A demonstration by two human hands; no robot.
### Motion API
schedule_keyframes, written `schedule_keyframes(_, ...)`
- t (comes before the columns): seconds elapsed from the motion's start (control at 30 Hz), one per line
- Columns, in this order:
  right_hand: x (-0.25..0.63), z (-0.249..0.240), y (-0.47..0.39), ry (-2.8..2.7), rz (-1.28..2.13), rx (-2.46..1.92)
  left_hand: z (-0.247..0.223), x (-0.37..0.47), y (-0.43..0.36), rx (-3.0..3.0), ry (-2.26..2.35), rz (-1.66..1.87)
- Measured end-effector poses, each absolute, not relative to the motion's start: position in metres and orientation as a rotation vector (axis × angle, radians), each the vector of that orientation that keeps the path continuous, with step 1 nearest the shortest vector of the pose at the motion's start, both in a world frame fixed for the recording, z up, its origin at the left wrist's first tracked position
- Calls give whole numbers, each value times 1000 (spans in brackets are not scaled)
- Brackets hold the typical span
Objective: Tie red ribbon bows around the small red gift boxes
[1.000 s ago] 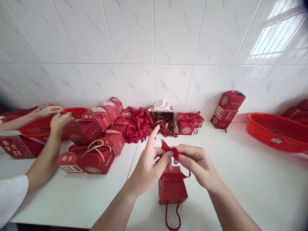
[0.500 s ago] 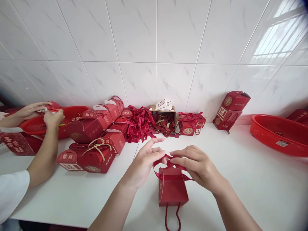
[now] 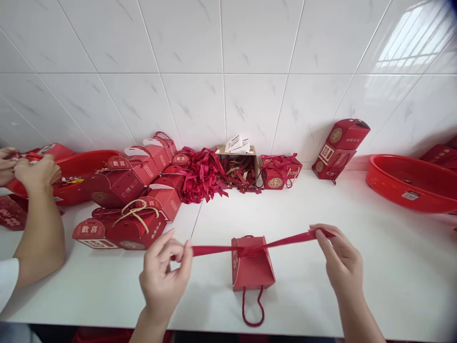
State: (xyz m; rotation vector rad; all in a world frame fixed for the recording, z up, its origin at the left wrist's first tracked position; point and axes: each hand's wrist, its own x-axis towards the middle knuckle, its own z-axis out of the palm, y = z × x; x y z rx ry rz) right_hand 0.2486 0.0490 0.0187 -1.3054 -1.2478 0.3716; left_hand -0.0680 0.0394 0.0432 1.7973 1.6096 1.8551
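A small red gift box (image 3: 253, 271) stands on the white table in front of me, its dark red cord handle (image 3: 263, 314) lying toward the table's front edge. Across the top of the box runs a dark red ribbon (image 3: 293, 239), crossed over itself and pulled out to both sides. My left hand (image 3: 164, 271) pinches one ribbon end between thumb and fingers, left of the box. To the right, my right hand (image 3: 339, 257) pinches the other end, slightly higher. Neither hand touches the box.
Stacked red boxes (image 3: 132, 224) stand at the left, beside a ribbon heap (image 3: 203, 174) and a cardboard box (image 3: 254, 164) of strips. A ribboned box (image 3: 280, 174) and red basin (image 3: 407, 190) are farther right. A co-worker's hands (image 3: 37, 171) work at far left.
My hands have moved apart from above the box, drawing the ribbon out taut to left and right. The co-worker's hands have shifted left in view.
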Motion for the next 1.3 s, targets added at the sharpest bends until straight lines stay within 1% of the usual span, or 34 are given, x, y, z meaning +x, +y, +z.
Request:
schedule_keyframes(0.1,285,-31,37,-1175,390,-1626,0,-98,27,1618,1940,1482)
schedule_keyframes(0.17,299,-57,30,-1188,564,-1718,-25,-109,23,1551,1923,1258)
schedule_keyframes(0.23,301,-69,28,-1177,646,-1742,-39,-111,23,1588,1860,1157)
schedule_keyframes(0.3,293,-66,29,-1148,583,-1750,-39,-103,27,1677,1838,1192)
schedule_keyframes(0.37,276,-52,35,-1187,502,-1702,-28,-86,33,1695,1797,1280)
schedule_keyframes(0.43,256,-35,41,-1331,534,-1560,-13,-65,39,1602,1663,1300)
schedule_keyframes(0.53,223,-13,48,-1586,773,-1332,4,-33,45,1507,1424,1177)
schedule_keyframes(0.6,206,-6,50,-1667,940,-1289,7,-18,46,1518,1357,1085)
schedule_keyframes(0.7,190,-9,50,-1591,1127,-1334,4,-8,48,1531,1368,1034)
schedule_keyframes(0.8,184,-17,50,-1489,1222,-1335,1,-9,48,1446,1341,960)
schedule_keyframes(0.9,191,-21,54,-1479,1167,-1351,1,-16,48,1393,1301,830)
schedule_keyframes(1.0,208,-14,58,-1502,1107,-1308,4,-28,52,1503,1392,812)
schedule_keyframes(1.1,227,0,57,-1748,1069,-1201,10,-46,62,1604,1462,728)
schedule_keyframes(1.2,236,8,51,-2012,937,-1238,21,-66,75,1606,1510,430)
schedule_keyframes(1.3,228,3,48,-1977,712,-1400,34,-76,83,1563,1235,127)
